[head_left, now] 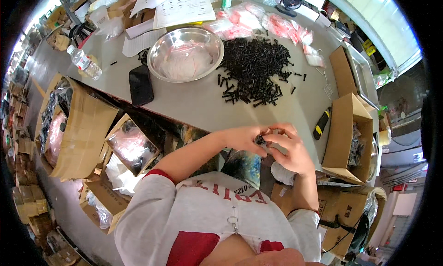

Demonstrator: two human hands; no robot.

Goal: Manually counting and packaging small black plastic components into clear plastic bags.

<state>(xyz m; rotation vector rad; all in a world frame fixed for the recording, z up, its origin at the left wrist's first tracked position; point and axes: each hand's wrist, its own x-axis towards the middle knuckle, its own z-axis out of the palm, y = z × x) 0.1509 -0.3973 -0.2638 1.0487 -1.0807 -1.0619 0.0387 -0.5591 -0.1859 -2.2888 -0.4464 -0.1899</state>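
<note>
My left hand (244, 139) and my right hand (290, 148) meet over the table's near edge, both closed. Between their fingers is a small dark cluster that looks like black screws (260, 140), partly hidden by the fingers. A large heap of black screws (256, 65) lies on the grey table (184, 107) beyond my hands, with several loose ones around it. To the left of the heap, a steel bowl (154, 67) holds clear plastic bags (187, 63) with reddish edges.
A black phone (140, 85) and a plastic bottle (84, 63) are at the left. On the right lie a yellow-black utility knife (322, 123) and an open cardboard box (341, 137). Small bags (240, 19) and paper sheets (184, 7) sit at the back. Cartons (87, 127) stand lower left.
</note>
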